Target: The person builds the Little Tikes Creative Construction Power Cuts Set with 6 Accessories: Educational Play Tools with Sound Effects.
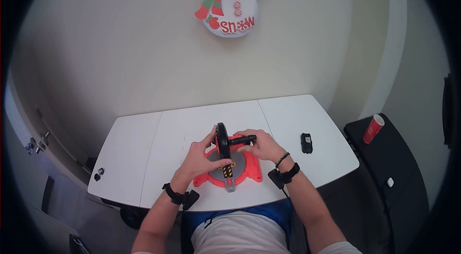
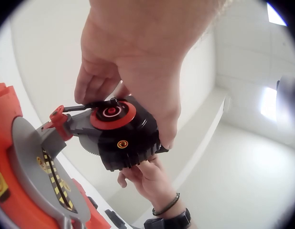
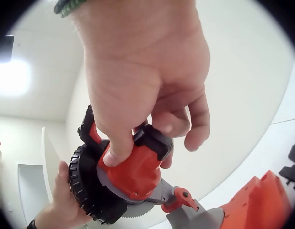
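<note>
A toy miter saw stands on the white table, its orange-red base [image 1: 254, 172] carrying a round grey turntable [image 1: 235, 160] with a yellow-and-black striped slot. The saw head is raised above it, with a black blade guard [image 2: 130, 138] and a grey toothed blade edge below. My left hand [image 1: 197, 157] grips the guard, thumb on the near edge and fingers on the far side. From the other side, my right hand [image 1: 265, 146] holds the red motor housing [image 3: 135, 174] between thumb and fingers. A black cylindrical part [image 1: 242, 139] sticks out beside the right fingers.
On the white table [image 1: 129, 158], a black device with a grey label [image 1: 306, 143] lies to the right and small dark pieces [image 1: 99, 174] at the left edge. A red can [image 1: 373, 128] and a small white object [image 1: 390, 182] sit on the black side table.
</note>
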Demonstrator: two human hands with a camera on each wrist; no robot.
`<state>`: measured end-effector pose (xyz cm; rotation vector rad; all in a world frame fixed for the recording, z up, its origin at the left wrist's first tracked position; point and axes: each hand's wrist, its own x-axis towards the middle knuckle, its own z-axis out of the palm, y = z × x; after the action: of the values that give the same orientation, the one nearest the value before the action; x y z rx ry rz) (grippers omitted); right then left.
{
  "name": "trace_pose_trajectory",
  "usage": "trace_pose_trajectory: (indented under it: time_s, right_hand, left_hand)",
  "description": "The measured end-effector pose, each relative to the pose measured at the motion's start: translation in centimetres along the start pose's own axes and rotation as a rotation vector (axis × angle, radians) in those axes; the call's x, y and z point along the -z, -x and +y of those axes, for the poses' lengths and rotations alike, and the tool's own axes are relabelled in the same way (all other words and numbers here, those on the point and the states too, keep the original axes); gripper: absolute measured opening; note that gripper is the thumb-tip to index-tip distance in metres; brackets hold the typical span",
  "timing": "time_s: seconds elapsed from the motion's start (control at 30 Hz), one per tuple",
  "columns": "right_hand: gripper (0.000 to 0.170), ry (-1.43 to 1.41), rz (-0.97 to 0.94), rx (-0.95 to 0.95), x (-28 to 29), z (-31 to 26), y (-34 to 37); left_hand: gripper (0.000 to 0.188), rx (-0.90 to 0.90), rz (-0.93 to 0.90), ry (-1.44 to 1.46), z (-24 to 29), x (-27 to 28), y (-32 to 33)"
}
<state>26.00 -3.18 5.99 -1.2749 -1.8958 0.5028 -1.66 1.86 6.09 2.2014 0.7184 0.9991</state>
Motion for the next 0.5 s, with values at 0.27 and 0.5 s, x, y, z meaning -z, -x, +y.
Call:
trace_pose_trajectory:
  time_s: [0.27, 0.5]
  right_hand:
    - [0.064, -0.114, 0.063, 0.035, -0.6, 2.8, -0.9]
    - [0.079, 0.236, 0.416, 0.041, 0.9, -2.3, -0.5]
  left_hand:
    - [0.103, 0.039, 0.022, -0.151, 1.6, 0.5, 0.9]
    - [0.063, 0.031, 0.124, -0.217, -0.8, 1.1, 0.3]
